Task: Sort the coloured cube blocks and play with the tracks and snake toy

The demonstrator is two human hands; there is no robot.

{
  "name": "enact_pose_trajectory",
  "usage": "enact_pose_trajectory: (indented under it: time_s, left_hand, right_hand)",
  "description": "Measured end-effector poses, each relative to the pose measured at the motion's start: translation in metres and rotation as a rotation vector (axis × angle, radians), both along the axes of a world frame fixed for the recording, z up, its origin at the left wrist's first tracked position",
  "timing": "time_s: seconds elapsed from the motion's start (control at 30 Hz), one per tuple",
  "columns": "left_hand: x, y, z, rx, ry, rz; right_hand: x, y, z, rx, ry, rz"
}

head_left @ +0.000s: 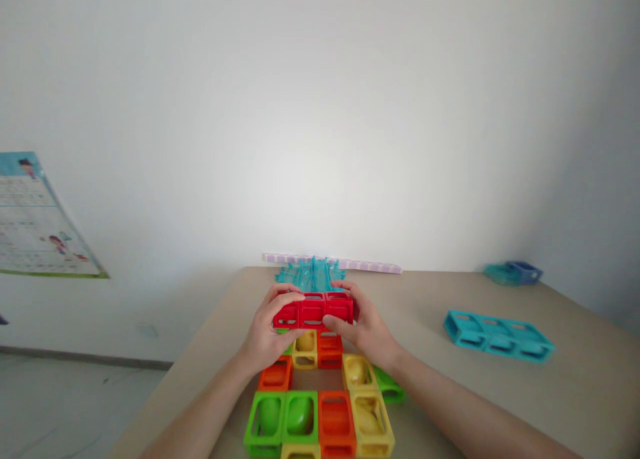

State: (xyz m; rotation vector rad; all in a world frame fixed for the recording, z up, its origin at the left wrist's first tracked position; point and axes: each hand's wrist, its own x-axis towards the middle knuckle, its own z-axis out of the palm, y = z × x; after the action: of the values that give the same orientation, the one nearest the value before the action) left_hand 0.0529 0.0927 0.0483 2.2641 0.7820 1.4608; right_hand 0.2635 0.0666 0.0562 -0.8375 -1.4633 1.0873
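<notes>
A red three-section open-frame block [313,310] is held level between both hands at the far end of a colourful block structure. My left hand [269,326] grips its left end, thumb below and fingers on top. At the right end, my right hand [364,327] has its thumb on the near face and its fingers behind. Below and nearer lie joined green blocks [301,416], orange blocks [337,419] and yellow blocks [369,416], forming a ring around a gap. Whether the red block touches the row beneath it, I cannot tell.
Translucent teal pieces [313,274] stand behind the hands, before a purple-and-white strip [373,266] along the wall. A turquoise three-section block [497,336] lies on the table [565,406] to the right. A dark blue block [523,272] sits in the far right corner.
</notes>
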Motion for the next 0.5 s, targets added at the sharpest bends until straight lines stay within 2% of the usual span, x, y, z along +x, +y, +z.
enact_pose_trajectory:
  time_s: [0.17,0.5]
  left_hand:
    - [-0.0001,-0.0011,0.0005,-0.021,-0.01,0.016]
    - [0.0002,-0.0011,0.0,-0.03,-0.012,0.01]
  right_hand:
    - [0.0014,-0.0036,0.0025,0.1,-0.169,-0.034]
    - [-0.0007,-0.0047,0.0024,0.111,-0.159,-0.026]
